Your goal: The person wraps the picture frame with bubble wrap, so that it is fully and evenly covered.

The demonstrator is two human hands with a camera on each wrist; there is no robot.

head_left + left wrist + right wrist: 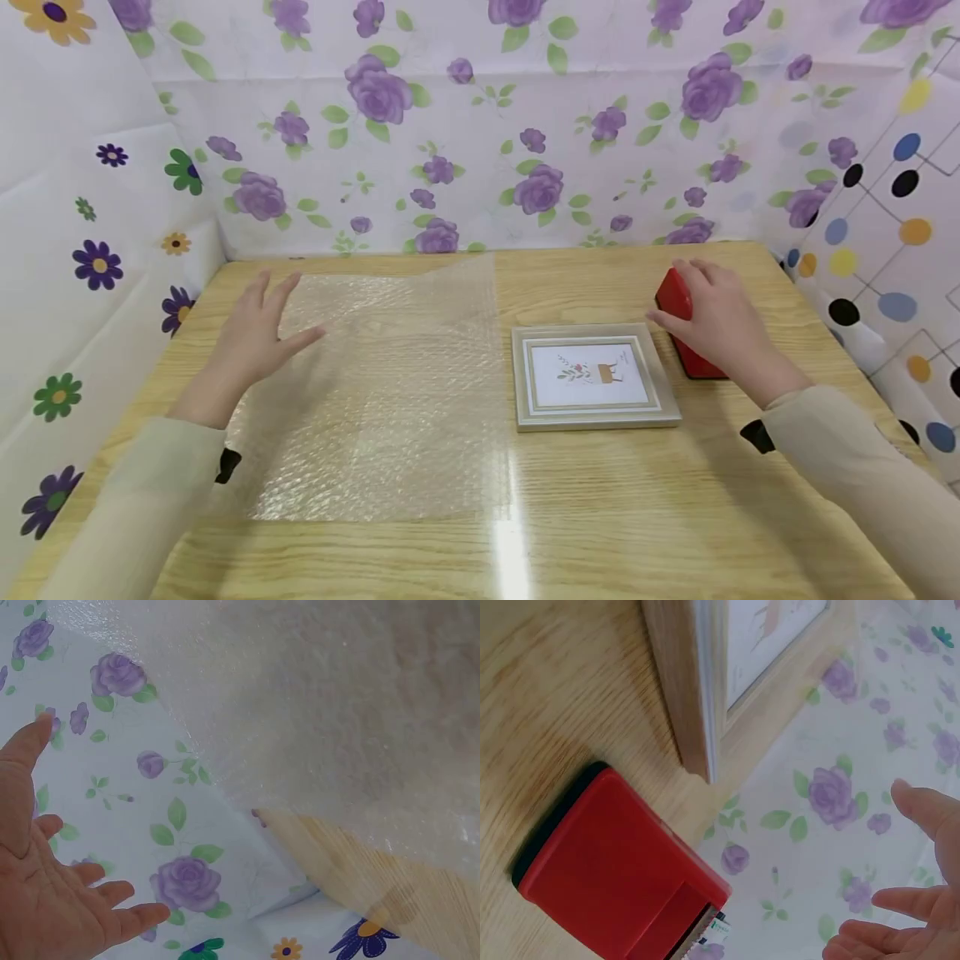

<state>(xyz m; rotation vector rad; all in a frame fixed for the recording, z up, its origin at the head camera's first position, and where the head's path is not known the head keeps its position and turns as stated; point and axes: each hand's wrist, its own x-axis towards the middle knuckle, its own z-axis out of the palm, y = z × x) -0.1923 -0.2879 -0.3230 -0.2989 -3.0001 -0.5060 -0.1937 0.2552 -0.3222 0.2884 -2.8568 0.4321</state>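
Right hand (pixel 716 321) hovers, fingers relaxed and holding nothing, directly over the red tape dispenser (pixel 684 325), which lies just right of the picture frame (pixel 592 377), long axis running away from the person. Left hand (pixel 258 337), fingers spread and empty, floats above the bubble wrap (pixel 382 392) left of the frame on the bench (pixel 600 517).

Head view looks down across the whole table (pixel 600 533); both wrist views sit close, sharing its floral wall (pixel 480 125).

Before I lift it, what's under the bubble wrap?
Only the wooden table shows through the clear bubble wrap. The left hand hovers above it, hiding a small patch.
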